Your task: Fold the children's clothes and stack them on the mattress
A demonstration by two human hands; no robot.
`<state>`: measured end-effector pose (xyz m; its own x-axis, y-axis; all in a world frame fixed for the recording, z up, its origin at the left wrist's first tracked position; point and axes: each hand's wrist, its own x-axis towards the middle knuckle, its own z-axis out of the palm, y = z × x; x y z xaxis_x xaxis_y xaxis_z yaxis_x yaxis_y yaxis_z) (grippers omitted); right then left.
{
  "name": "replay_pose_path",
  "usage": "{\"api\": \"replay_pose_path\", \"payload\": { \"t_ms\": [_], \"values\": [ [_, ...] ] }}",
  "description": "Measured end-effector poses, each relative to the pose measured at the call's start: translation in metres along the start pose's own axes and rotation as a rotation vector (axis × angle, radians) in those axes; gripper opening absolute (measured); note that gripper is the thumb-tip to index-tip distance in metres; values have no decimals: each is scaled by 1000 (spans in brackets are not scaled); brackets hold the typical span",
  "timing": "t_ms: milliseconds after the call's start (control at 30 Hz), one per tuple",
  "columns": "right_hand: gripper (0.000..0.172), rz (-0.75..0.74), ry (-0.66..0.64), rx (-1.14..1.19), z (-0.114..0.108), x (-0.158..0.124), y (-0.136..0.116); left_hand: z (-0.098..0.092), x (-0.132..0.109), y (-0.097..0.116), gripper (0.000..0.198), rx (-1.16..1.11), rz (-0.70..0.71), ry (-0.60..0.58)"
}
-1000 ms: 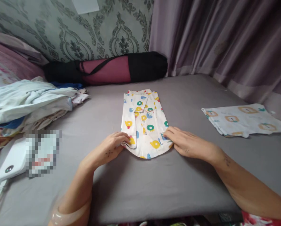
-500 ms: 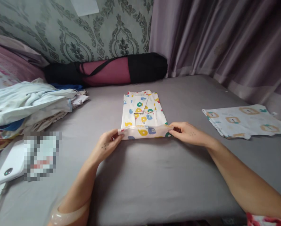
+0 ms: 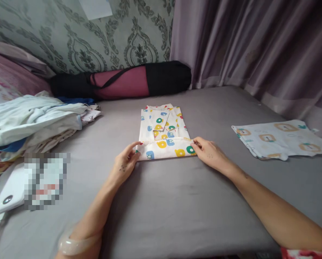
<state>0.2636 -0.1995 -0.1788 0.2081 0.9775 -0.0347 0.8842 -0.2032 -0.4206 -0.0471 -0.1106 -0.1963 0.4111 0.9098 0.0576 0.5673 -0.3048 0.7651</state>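
A white shirt (image 3: 163, 126) with a print of yellow, blue and green shapes lies on the grey bed sheet (image 3: 177, 201), its sleeves folded inward over the body. Its near end is turned up into a band across the front. At the band's left end, my left hand (image 3: 125, 160) pinches the cloth between thumb and fingers. My right hand (image 3: 211, 153) grips the right end the same way, with its fingertips at the upper corner of the fold.
A folded white cloth with orange prints (image 3: 282, 138) lies to the right. Heaped clothes (image 3: 39, 115) are at the left, with a white phone (image 3: 13, 187) and a blurred-out object (image 3: 49, 181) nearer. A long black and maroon bag (image 3: 123, 82) lies along the wall beside the curtain (image 3: 217, 43).
The shirt's near edge, earlier held up slightly, now lies flatter as a wider band over the body. Both hands have shifted slightly with it, the right one a little inward.
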Motion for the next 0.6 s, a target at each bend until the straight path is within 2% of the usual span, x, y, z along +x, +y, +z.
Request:
{"api": "replay_pose_path", "payload": {
  "t_ms": [200,333,433,533,600],
  "values": [
    [26,49,-23,-289,9,0,-5,5,2,-5,39,307,137,43],
    [27,60,-33,-347,10,-1,-6,5,1,-13,38,469,201,-11],
    [29,39,-19,-363,6,-4,-8,5,1,-18,37,493,243,29],
    [33,-25,75,-379,4,-7,-13,6,0,-12,37,499,315,126],
    [38,-169,139,-344,5,-9,-17,10,-2,-1,39,504,400,104]
  ]
}}
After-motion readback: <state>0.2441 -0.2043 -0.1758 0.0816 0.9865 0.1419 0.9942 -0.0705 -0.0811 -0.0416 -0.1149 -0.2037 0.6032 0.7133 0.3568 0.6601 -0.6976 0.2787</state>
